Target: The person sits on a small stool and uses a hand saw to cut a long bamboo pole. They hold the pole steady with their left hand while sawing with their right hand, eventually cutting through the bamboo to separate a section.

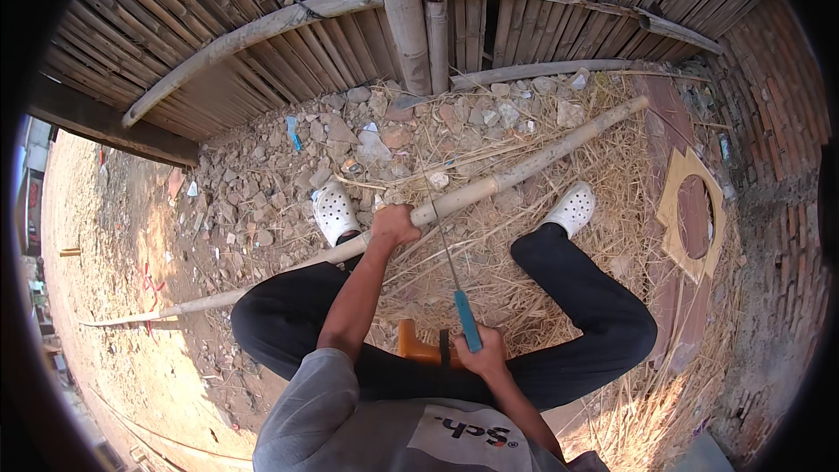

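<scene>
A long pale bamboo pole (533, 163) slants across in front of me, from the upper right down to the far left, passing over my left leg. My left hand (395, 225) is closed round it, near the middle. In my right hand (483, 351) is the teal handle of a handsaw (466, 319), gripped close to my lap. Its thin blade points away from me and crosses the pole just right of my left hand. Whether the teeth have cut into the bamboo is too small to tell.
An orange object (419, 345) with a black band sits between my thighs. Rubble (328, 131) and dry straw (603, 166) cover the ground. A bamboo-slat wall (288, 61) stands ahead, a brick wall (791, 122) at right. A board with a round hole (671, 210) lies beside straw.
</scene>
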The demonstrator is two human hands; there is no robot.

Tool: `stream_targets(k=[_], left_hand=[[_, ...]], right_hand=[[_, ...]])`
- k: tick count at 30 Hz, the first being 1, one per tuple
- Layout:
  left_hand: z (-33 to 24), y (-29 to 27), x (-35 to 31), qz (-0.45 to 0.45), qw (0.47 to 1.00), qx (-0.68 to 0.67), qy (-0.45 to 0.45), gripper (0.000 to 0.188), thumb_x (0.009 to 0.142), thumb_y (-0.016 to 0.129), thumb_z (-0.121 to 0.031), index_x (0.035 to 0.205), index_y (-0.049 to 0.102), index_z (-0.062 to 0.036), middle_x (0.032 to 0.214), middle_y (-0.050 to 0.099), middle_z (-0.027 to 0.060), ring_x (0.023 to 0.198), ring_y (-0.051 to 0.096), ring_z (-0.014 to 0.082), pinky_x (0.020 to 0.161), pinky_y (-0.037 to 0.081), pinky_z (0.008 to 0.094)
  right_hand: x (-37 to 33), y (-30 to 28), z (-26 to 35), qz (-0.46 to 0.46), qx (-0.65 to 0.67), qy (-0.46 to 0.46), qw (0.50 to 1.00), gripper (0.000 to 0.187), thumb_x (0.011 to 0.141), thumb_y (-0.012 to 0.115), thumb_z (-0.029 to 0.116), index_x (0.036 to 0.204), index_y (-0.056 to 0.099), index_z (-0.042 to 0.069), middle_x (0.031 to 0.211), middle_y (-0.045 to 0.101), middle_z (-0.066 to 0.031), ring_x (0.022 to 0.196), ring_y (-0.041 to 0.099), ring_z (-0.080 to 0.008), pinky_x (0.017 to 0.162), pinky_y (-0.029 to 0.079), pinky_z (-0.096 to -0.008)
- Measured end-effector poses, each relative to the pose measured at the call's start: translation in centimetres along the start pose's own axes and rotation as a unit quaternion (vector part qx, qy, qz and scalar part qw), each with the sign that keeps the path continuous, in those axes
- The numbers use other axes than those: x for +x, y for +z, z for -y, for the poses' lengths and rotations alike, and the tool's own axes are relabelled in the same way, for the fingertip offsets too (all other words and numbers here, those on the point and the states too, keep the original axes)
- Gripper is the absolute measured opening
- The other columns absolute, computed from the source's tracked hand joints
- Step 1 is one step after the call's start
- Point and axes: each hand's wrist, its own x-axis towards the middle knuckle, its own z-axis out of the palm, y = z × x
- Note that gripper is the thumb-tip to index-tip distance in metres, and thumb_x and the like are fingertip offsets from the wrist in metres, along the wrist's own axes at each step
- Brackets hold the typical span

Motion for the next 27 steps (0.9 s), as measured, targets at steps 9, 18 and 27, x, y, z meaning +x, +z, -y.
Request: stream_targets(k=[9, 18, 27], left_hand=[[-2.8, -1.8, -1.4, -0.023, 0.999, 0.031, 0.014, 0.039, 0.061, 0.065, -0.029, 0.096, 0.072, -0.0113, 0.089, 0.071, 0.0168, 0.085, 0.069, 0.0333, 0.077, 0.056, 0.0423], [0.6, -1.4, -0.7, 0.001, 1.0, -0.002, -0.028, 0.043, 0.062, 0.064, -0.03, 0.101, 0.072, -0.0139, 0.094, 0.071, 0.0167, 0.09, 0.068, 0.0321, 0.081, 0.055, 0.0426], [-1.0, -1.9, -1.7, -0.004, 0.999, 0.032, -0.007, 0.043, 0.06, 0.065, -0.03, 0.1, 0.072, -0.0142, 0.091, 0.071, 0.0163, 0.088, 0.069, 0.0323, 0.08, 0.055, 0.0428]], right_hand=[[4.9, 3.1, -2.8, -0.036, 0.027, -0.061, 0.997, 0.019, 0.076, 0.065, 0.014, 0.069, 0.057, -0.001, 0.051, 0.051, -0.0098, 0.046, 0.055, -0.0157, 0.047, 0.044, -0.0329], [-6.5, -4.1, 1.8, -0.007, 0.055, -0.007, 0.998, 0.012, 0.075, 0.064, 0.006, 0.066, 0.057, 0.001, 0.053, 0.052, -0.0029, 0.05, 0.052, -0.0074, 0.048, 0.042, -0.027], [6.5, 1.6, -0.2, -0.002, 0.054, -0.037, 0.998, 0.016, 0.078, 0.061, 0.008, 0.065, 0.054, 0.001, 0.052, 0.048, -0.003, 0.049, 0.047, -0.0075, 0.049, 0.041, -0.0284]])
